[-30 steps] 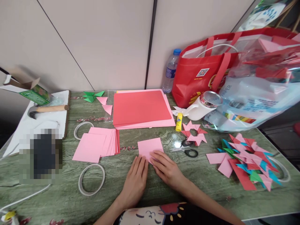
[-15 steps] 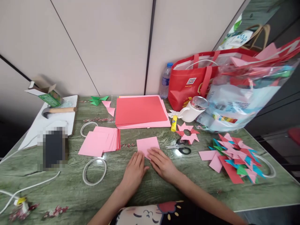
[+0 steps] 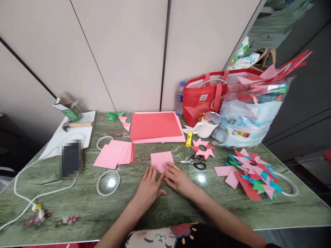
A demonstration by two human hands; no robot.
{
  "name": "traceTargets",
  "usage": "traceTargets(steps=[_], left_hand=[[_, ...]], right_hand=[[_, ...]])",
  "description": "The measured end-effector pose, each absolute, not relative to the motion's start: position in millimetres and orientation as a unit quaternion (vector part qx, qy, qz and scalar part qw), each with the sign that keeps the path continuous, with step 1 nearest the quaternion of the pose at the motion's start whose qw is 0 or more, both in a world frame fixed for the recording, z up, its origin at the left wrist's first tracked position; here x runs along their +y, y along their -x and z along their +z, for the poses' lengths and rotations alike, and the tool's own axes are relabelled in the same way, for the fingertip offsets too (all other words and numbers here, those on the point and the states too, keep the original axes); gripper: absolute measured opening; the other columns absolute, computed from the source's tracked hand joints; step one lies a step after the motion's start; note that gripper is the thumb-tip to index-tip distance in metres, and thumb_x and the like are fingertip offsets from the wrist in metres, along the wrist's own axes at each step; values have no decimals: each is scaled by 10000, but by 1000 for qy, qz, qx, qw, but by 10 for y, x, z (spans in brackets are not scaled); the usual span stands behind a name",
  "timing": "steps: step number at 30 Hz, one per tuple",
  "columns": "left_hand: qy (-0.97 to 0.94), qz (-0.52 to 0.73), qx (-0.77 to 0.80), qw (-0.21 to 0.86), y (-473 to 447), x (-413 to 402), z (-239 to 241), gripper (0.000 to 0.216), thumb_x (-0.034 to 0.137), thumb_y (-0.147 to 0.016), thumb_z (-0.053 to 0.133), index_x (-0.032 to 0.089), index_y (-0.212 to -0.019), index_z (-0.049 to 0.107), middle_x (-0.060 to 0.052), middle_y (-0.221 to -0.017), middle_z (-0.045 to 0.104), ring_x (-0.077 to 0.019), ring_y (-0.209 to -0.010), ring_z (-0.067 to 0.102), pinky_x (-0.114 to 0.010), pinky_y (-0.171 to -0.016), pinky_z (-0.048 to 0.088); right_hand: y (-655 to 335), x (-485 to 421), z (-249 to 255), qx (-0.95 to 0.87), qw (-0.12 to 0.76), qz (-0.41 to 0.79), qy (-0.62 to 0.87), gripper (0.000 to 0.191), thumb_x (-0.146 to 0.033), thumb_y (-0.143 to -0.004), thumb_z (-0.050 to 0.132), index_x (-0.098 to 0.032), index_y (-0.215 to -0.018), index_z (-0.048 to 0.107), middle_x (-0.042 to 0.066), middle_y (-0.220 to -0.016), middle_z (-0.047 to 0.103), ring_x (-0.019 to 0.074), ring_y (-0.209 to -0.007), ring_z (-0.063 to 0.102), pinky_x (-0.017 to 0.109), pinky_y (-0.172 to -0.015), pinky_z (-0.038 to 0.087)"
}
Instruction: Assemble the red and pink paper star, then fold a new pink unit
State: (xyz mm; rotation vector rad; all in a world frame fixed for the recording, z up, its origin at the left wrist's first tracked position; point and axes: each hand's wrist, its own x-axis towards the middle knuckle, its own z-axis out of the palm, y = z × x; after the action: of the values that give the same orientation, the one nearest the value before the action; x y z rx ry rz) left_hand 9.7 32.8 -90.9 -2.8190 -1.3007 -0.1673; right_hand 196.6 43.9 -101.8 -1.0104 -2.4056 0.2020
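Note:
A pink paper square lies on the table in front of me, its near edge partly hidden by my fingers. My left hand rests at its lower left, fingers stretched flat and thumb spread away. From the right, my right hand lays its extended fingers over the sheet's lower right part; its thumb is hard to make out. Black-handled scissors lie just right of the square. To the left is a fanned stack of pink squares, and behind sits a pile of red and pink sheets.
Tape rolls lie at left, near a hammer and a dark blurred block. On the right are a folded paper ring, glue stick, white mug, heaped folded papers and bags.
The view has shifted slightly. My left hand has slid down a little from the pink square, its thumb and index finger spreading wider; my right hand stays on the paper.

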Motion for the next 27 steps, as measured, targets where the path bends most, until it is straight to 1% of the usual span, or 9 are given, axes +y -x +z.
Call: traceTargets(steps=[5, 8, 12, 15, 17, 20, 23, 25, 27], left_hand=[[913, -65, -404, 1, -57, 354, -862, 690, 531, -666, 673, 177, -1237, 515, -226, -1291, 499, -358, -1224, 446, -513, -958, 407], [916, -72, -395, -2, -9, 371, -837, 625, 484, -677, 691, 188, -1207, 540, -202, -1271, 518, -345, -1207, 470, -493, -950, 425], [921, -108, -375, -17, 81, 360, -810, 512, 379, -721, 693, 217, -1186, 552, -156, -1290, 502, -316, -1213, 469, -489, -969, 419], [922, -128, -362, -45, 151, 338, -789, 435, 325, -767, 657, 206, -1174, 557, -152, -1315, 472, -299, -1233, 450, -484, -993, 403], [920, -140, -359, -73, 189, 327, -778, 337, 304, -801, 618, 193, -1117, 583, -147, -1320, 467, -282, -1250, 432, -470, -1011, 393], [912, -156, -361, -114, 223, 331, -772, 170, 267, -839, 565, 171, -975, 603, -131, -1315, 483, -253, -1272, 407, -459, -1039, 368], [907, -160, -362, -145, 238, 353, -770, 102, 241, -846, 551, 160, -902, 579, -122, -1294, 513, -244, -1283, 393, -461, -1049, 358], [905, -161, -360, -159, 245, 365, -771, 77, 223, -852, 534, 161, -881, 570, -121, -1281, 527, -241, -1288, 385, -457, -1045, 366], [903, -169, -360, -165, 252, 365, -783, 72, 198, -861, 505, 163, -863, 567, -124, -1305, 505, -236, -1298, 370, -451, -1043, 368]], right_hand=[[-1992, 325, -1022, -883, 263, 75, 381, 178, -143, -861, 506, -106, -989, 625, 175, -1237, 556, 245, -1266, 405, 420, -985, 452], [-1971, 237, -1022, -870, 285, 79, 394, 156, -115, -857, 496, -113, -948, 623, 168, -1207, 577, 239, -1237, 441, 424, -973, 463], [-1974, 147, -999, -848, 330, 96, 403, 148, -110, -861, 482, -152, -891, 621, 131, -1096, 634, 221, -1107, 546, 420, -912, 506], [-2005, 105, -980, -834, 359, 108, 405, 159, -110, -865, 478, -165, -904, 621, 107, -994, 661, 203, -989, 597, 402, -860, 528], [-2025, 89, -971, -823, 376, 111, 410, 167, -109, -861, 481, -175, -916, 625, 101, -961, 664, 201, -945, 606, 393, -822, 539], [-2029, 93, -968, -801, 398, 104, 434, 166, -117, -849, 494, -190, -901, 634, 114, -1008, 642, 222, -988, 582, 416, -820, 524], [-1991, 140, -982, -763, 414, 113, 483, 141, -150, -832, 517, -185, -890, 640, 137, -1131, 577, 246, -1049, 547, 443, -856, 489], [-1954, 194, -995, -727, 420, 153, 522, 136, -179, -809, 539, -178, -895, 644, 145, -1173, 545, 250, -1042, 551, 445, -868, 473], [-1918, 251, -1005, -689, 423, 219, 546, 149, -189, -775, 557, -178, -892, 649, 136, -1161, 555, 255, -1035, 556, 438, -870, 460]])
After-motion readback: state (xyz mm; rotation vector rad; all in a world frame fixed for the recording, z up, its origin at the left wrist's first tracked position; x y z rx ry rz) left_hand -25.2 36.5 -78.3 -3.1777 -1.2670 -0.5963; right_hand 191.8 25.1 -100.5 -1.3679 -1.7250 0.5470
